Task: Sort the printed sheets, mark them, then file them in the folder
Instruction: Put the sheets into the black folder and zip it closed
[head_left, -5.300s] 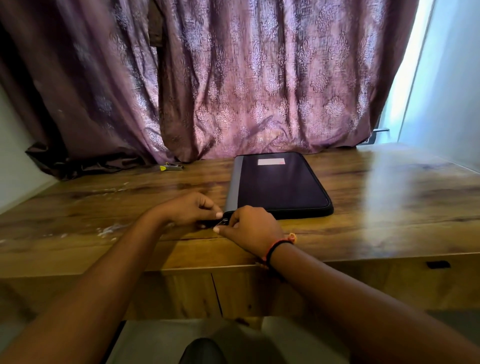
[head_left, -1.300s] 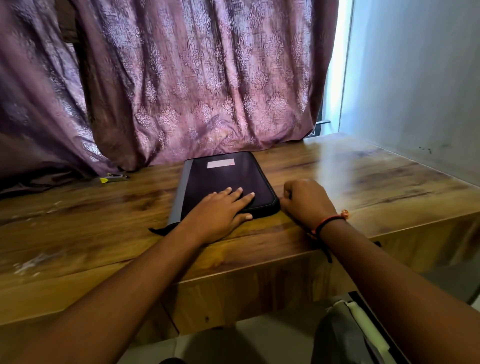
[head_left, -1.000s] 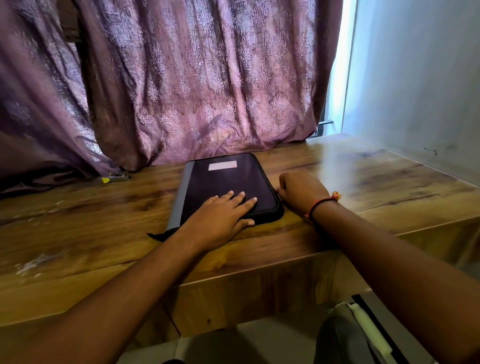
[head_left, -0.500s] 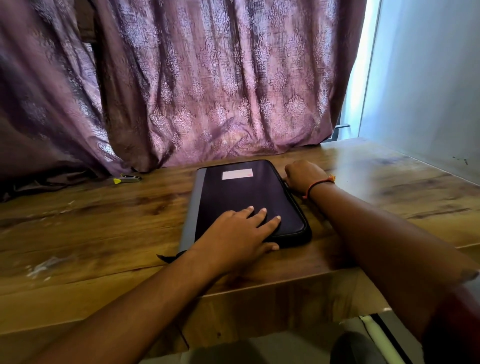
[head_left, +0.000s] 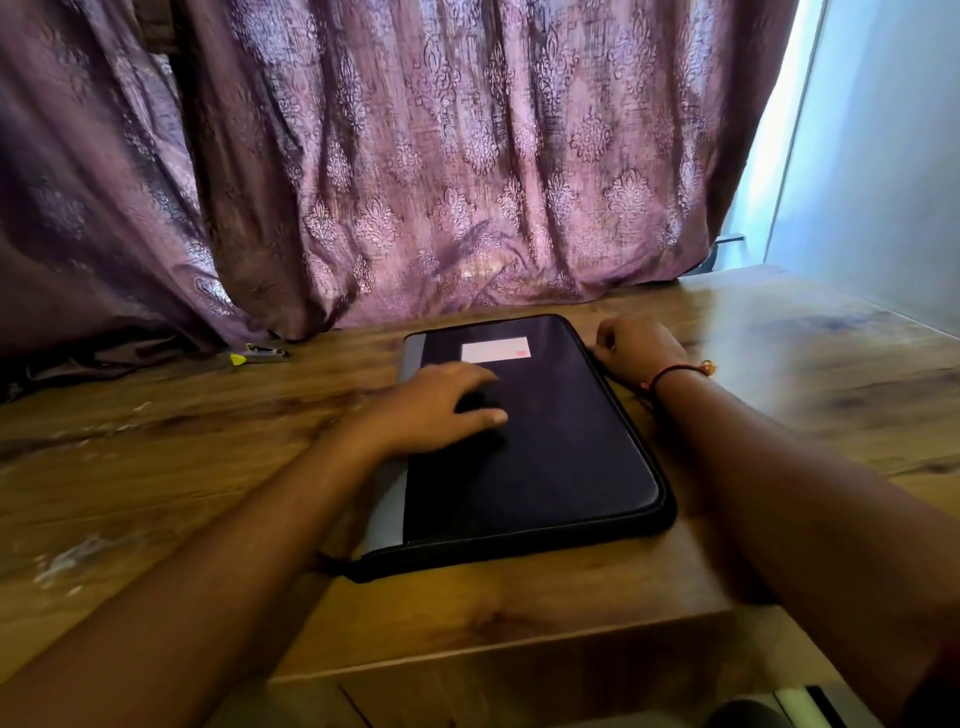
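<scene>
A black zip folder with a grey spine and a white label lies closed on the wooden table. My left hand rests on its cover near the spine with the fingers spread, slightly blurred. My right hand sits against the folder's right edge close to the far corner, fingers curled as if pinching the zip pull, which the hand hides. A red thread bracelet is on that wrist. No printed sheets are in view.
A small yellow-tipped object lies on the table at the back left. A purple patterned curtain hangs along the table's far edge. A pale wall bounds the right side. The table's front edge is close to me.
My right hand has travelled from the folder's near corner along its right edge toward the far corner. My left hand has slid further up the cover. The view has moved closer.
</scene>
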